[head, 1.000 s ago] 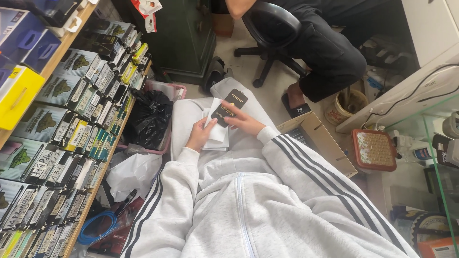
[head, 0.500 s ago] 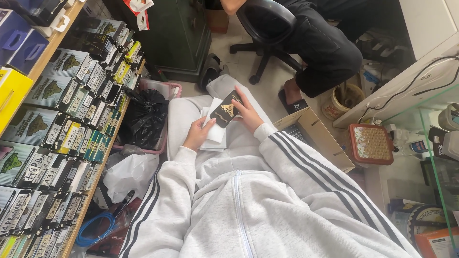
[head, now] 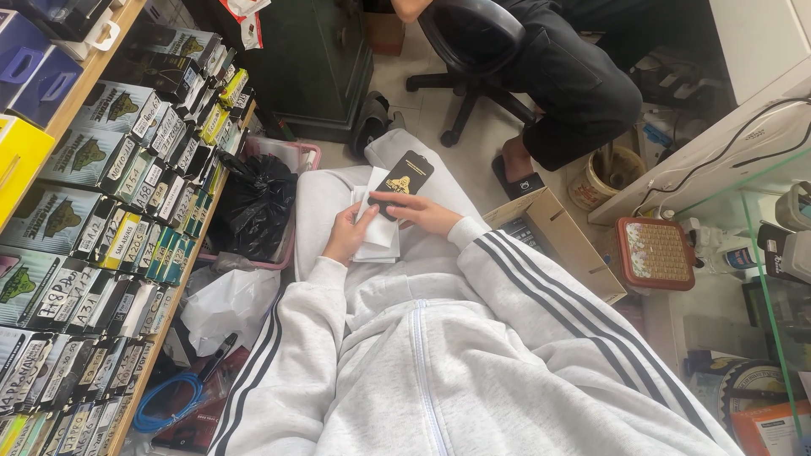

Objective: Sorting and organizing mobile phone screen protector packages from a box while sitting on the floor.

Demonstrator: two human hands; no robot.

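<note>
Black flat packet (head: 404, 181) with a gold emblem sits pinched in the right hand (head: 420, 213), fingers closed along its lower edge, held above the lap, while the left hand (head: 348, 235) grips a small stack of white sleeves (head: 378, 230) just beside and partly under it. Room is tight: shelves of boxed packets (head: 110, 211) press in on the left with a pink bin holding a black bag (head: 253, 203) near the left hand, an open cardboard box (head: 562, 241) lies close on the right, and another person's legs on an office chair (head: 473, 42) sit ahead, with bare floor between.
</note>
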